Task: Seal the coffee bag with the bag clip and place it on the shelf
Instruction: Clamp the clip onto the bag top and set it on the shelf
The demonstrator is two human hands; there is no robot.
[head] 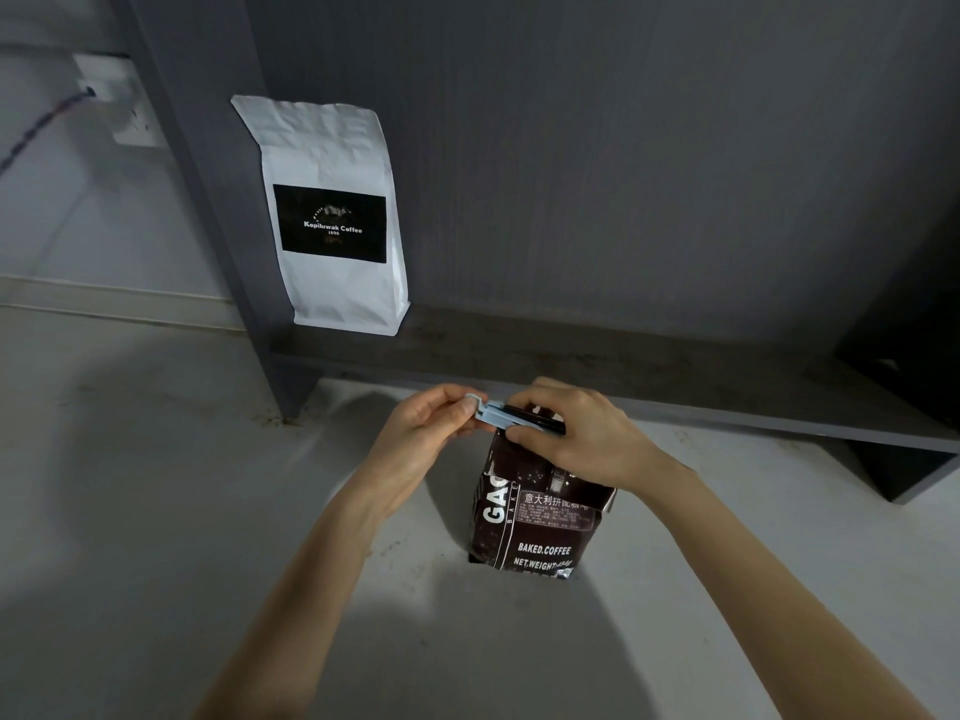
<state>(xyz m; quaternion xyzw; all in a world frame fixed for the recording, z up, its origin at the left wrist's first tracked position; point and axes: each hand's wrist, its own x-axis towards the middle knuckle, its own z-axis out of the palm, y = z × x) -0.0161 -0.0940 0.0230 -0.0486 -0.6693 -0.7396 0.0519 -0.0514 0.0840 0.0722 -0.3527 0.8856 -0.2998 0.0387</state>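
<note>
A dark brown coffee bag (535,522) with white lettering stands upright on the pale floor, just in front of the shelf. A light blue bag clip (497,414) lies across the bag's folded top. My left hand (426,433) pinches the clip's left end between thumb and fingers. My right hand (582,433) covers the right part of the clip and grips the bag's top, hiding most of the fold. The low dark grey shelf (649,376) runs behind the bag, from the upright post at the left toward the right.
A white coffee bag (332,220) with a black label stands on the shelf's left end, leaning against the grey back panel. A grey upright post (223,226) stands left of it. A wall socket (124,103) with a plugged cable sits on the wall at far left.
</note>
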